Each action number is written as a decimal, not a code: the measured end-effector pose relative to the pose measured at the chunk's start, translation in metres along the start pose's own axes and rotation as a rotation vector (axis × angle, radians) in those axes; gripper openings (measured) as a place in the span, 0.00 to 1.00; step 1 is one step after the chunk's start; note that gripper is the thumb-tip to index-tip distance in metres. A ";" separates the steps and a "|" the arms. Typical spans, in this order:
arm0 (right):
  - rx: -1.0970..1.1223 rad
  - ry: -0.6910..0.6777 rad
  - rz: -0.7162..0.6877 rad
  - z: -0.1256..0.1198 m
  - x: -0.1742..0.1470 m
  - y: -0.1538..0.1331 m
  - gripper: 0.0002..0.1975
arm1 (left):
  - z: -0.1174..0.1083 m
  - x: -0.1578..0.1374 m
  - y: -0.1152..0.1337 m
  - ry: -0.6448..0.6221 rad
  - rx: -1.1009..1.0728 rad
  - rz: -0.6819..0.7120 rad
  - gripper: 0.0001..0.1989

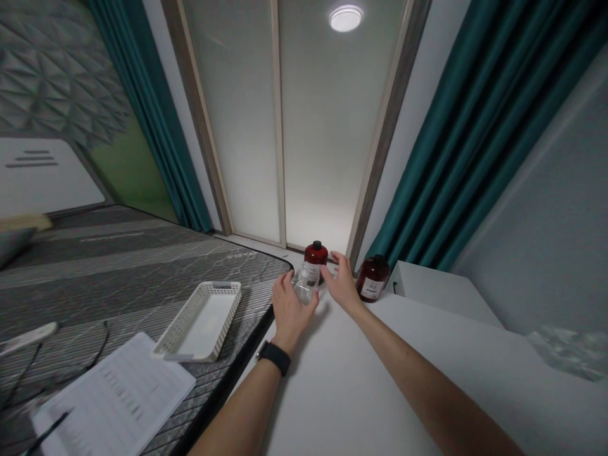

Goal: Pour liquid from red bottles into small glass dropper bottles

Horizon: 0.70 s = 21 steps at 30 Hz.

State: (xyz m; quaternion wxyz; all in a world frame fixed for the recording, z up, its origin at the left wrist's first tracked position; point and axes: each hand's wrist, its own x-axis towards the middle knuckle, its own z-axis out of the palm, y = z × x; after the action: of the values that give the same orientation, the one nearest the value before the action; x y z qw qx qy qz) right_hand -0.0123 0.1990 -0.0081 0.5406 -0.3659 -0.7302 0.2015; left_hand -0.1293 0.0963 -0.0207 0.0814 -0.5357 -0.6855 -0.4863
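Observation:
My left hand (291, 309) is curled around a clear, see-through container (304, 288) near the far end of the white tabletop. My right hand (342, 285) has its fingers apart, with the thumb pointing toward the container; whether it touches is hard to tell. Just behind the container stands an upright dark red bottle (316, 254) with a black cap and a pale label. To the right of my right hand is a second dark red bottle (373, 277), also labelled and black-capped.
A white tabletop (361, 386) lies under my forearms. On the left, a grey patterned mattress (118, 266) holds a white perforated basket (204, 326) and printed sheets (116, 399). A white cabinet (441, 294) stands right, below teal curtains (456, 158). Frosted sliding doors (327, 139) are behind.

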 end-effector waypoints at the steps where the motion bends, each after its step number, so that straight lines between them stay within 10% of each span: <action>1: 0.009 0.001 0.006 0.005 0.005 0.001 0.22 | 0.001 -0.001 -0.001 -0.025 0.002 -0.018 0.33; 11: 0.042 -0.042 0.031 0.038 0.041 0.001 0.26 | 0.002 -0.002 -0.001 -0.128 0.001 -0.124 0.27; 21: 0.004 -0.063 0.049 0.030 0.042 0.005 0.20 | 0.004 0.001 -0.009 0.109 -0.165 -0.106 0.23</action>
State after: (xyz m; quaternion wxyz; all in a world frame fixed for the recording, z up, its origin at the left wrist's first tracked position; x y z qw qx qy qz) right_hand -0.0453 0.2368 0.0049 0.5130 -0.3759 -0.7374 0.2275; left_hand -0.1353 0.1003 -0.0268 0.0484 -0.4762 -0.6652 -0.5731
